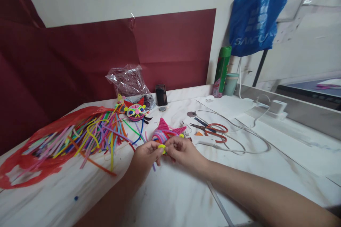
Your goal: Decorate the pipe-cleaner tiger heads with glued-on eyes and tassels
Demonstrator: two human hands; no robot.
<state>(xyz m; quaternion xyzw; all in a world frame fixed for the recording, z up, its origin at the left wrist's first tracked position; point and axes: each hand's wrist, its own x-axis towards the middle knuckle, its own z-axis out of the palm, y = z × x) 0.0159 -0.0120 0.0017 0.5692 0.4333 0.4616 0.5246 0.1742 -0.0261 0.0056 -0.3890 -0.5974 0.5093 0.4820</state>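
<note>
A pink and purple striped pipe-cleaner figure point(162, 134) with two pointed pink parts lies on the marble-patterned table, just beyond both hands. My left hand point(147, 152) pinches a small yellow coil point(161, 146) at the figure's near side. From the right, my right hand point(182, 150) closes its fingertips on the same yellow coil. Another bit of yellow shows at the figure's right, by my right hand's knuckles. The figure's lower part is hidden behind the fingers.
Colourful pipe cleaners point(93, 134) spread over a red plastic bag point(45, 170) at left. Behind stands a finished-looking cat-like figure point(135, 111). Orange-handled scissors point(217, 133) and a white cable point(255, 150) lie right. Farther back are a black box point(161, 95) and a green spray can point(222, 71).
</note>
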